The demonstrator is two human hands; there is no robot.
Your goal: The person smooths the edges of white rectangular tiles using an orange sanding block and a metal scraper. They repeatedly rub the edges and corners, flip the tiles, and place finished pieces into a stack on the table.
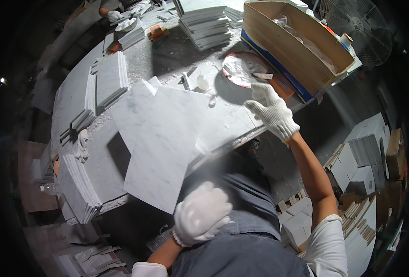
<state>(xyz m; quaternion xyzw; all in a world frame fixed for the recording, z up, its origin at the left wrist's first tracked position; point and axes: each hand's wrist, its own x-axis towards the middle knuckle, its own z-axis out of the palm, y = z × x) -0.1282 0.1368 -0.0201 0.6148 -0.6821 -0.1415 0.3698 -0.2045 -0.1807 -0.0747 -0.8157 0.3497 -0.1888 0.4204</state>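
My left hand (202, 212), in a white knit glove, is blurred by motion beside the near corner of a grey-veined white marble tile (167, 138). Its fingers look loosely spread, with nothing seen in them. That tile overlaps another marble tile (133, 108) and reaches past the table's near edge. My right hand (273, 111), gloved too, hovers over the table's right side with thumb and fingers apart. Just beyond its fingertips, a putty knife (263, 76) lies across the rim of a red-edged bowl (223, 69) of white paste.
A long cardboard box (301, 41) holding clear plastic stands behind the bowl, near a fan (356, 27). Stacks of tiles (204, 27) stand at the back, more (77, 189) at the left. A rag (81, 145) lies at the left. Another person's gloved hand (114, 16) shows far left.
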